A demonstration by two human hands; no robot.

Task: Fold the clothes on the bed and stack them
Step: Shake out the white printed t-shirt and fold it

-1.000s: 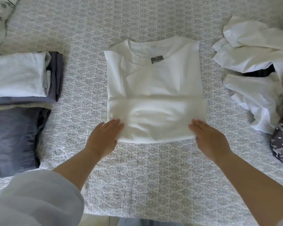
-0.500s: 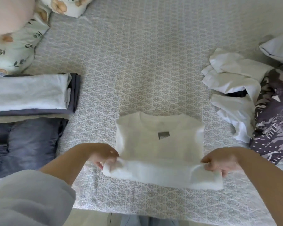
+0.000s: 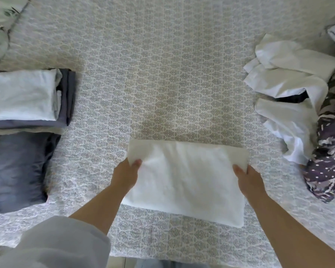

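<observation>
Both hands [image 3: 125,176] [image 3: 249,179] pinch folded white shirt [image 3: 184,180]; fingers hidden underneath.

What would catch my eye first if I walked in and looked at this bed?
Most likely the folded white shirt in the middle near the front edge, gripped at its two far corners by the left hand and the right hand. Next, the neat stack of folded clothes at the left, a pale grey piece on top of darker ones. At the right lies a crumpled white garment beside a dark patterned cloth.
</observation>
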